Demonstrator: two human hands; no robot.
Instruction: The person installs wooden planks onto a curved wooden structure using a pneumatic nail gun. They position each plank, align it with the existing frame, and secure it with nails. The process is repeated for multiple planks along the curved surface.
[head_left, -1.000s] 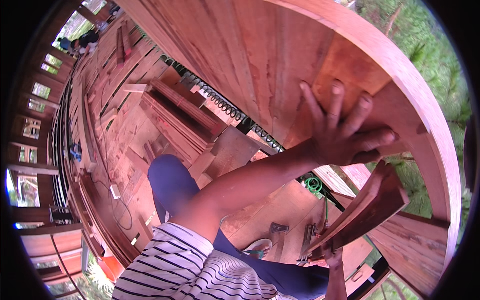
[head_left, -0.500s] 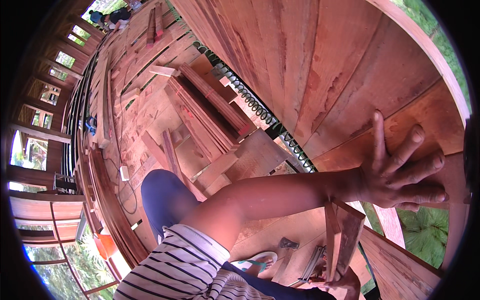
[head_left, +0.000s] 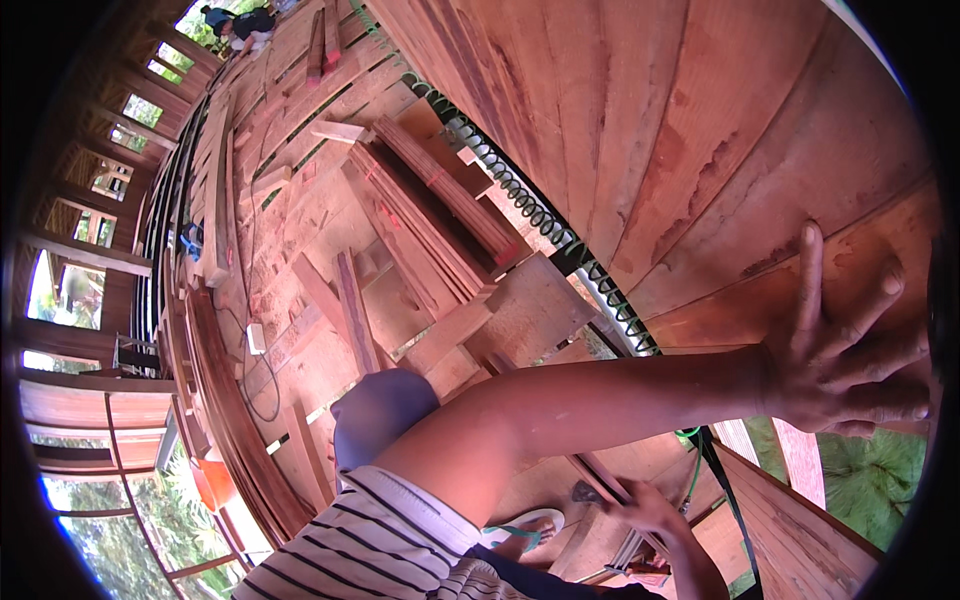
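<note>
My left hand [head_left: 845, 345] is spread over the lower planks of the wooden plank wall [head_left: 690, 150] at the right, fingers apart and holding nothing. Its bare forearm crosses the view from a striped sleeve. Below that forearm, my right hand [head_left: 648, 508] grips a narrow wooden board [head_left: 603, 482]. The board slants up to the left and passes behind my left forearm, which hides its middle. A dark metal tool head [head_left: 584, 491] lies on the floor beside the board. Several thin metal tools [head_left: 628, 552] lie near my right wrist.
Stacked boards [head_left: 430, 215] lie on the dusty floor ahead, with loose planks [head_left: 350, 310] nearer. A coiled green hose [head_left: 530, 205] runs along the wall's foot. Long boards [head_left: 225, 400], a cable with a white box [head_left: 256, 338] and an orange container [head_left: 214, 484] are left. People [head_left: 245, 28] crouch far off.
My right hand has moved up and left, swinging the board from near upright to slanting leftward behind my left forearm. The view has shifted slightly; my left hand stays spread at the wall.
</note>
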